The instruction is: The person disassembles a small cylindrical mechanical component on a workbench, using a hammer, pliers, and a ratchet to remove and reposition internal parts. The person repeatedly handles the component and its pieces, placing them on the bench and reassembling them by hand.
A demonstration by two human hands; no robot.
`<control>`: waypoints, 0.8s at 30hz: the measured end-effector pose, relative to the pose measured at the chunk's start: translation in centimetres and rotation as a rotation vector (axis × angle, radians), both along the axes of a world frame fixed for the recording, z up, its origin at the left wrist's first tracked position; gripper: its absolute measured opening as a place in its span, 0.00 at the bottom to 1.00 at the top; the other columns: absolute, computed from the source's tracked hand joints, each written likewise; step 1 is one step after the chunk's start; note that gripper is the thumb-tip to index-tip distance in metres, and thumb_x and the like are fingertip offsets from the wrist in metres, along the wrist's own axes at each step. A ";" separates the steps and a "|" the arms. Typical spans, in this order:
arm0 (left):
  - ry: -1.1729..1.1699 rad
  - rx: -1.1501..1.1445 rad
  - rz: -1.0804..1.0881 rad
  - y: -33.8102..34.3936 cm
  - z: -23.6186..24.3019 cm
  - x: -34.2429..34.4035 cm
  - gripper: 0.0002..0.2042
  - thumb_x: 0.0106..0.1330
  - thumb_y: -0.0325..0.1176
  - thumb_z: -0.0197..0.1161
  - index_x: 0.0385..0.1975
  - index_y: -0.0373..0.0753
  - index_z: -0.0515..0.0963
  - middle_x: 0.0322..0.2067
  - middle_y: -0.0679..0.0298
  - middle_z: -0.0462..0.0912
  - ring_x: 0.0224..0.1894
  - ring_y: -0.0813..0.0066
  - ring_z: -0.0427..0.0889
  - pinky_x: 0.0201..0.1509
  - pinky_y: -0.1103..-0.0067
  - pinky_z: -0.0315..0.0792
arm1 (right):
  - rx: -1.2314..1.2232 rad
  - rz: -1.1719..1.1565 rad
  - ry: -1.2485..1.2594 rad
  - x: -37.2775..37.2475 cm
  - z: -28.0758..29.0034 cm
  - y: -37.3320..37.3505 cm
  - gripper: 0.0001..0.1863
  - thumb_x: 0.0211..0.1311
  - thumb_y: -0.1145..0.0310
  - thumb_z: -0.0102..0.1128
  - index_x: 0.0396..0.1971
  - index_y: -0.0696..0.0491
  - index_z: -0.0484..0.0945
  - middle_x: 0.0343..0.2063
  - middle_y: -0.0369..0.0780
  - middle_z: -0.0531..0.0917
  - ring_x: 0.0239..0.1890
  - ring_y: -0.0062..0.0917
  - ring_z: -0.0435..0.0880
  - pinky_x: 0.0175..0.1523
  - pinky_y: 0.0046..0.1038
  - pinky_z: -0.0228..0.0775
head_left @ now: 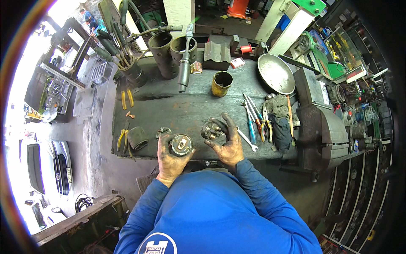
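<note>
My left hand (168, 163), blackened with grime, is closed around a round metal housing (182, 144); a pale rectangular plate shows in its upturned face. In my right hand (230, 146), also grimy, a dark round cap with several metal studs (212, 130) is pinched between thumb and fingers. The two parts are apart, held above the near edge of the workbench (169, 111). Just right of my right hand lies an open-end wrench (246, 139). A small crumpled scrap (163, 132) sits beside my left fingers.
A bench vise (323, 137) stands at the right. Screwdrivers (251, 127), pliers (265, 122) and rags (281, 131) lie beside it. Farther back are a metal bowl (275, 74), a yellowed can (222, 84) and a tool-filled pot (133, 74). More pliers (123, 137) lie left.
</note>
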State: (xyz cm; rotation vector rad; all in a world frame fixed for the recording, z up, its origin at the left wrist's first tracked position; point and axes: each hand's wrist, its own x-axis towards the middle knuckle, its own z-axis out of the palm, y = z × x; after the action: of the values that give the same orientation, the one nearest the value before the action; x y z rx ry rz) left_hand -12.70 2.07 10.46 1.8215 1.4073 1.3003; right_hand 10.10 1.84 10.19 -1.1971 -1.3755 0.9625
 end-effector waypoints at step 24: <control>0.037 0.055 0.011 0.3 -1.1 -0.2 0.40 0.40 0.29 0.90 0.54 0.38 0.70 0.48 0.52 0.77 0.50 0.50 0.80 0.56 0.61 0.77 | 0.269 -0.038 -0.525 0.0 2.5 0.9 0.36 0.49 0.64 0.87 0.59 0.53 0.80 0.54 0.46 0.86 0.56 0.41 0.85 0.61 0.39 0.78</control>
State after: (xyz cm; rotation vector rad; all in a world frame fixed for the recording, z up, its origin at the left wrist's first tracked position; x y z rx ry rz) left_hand -12.91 2.40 9.36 1.8859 1.4158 1.3295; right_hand 10.10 2.72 12.65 -1.3110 -1.8176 0.4236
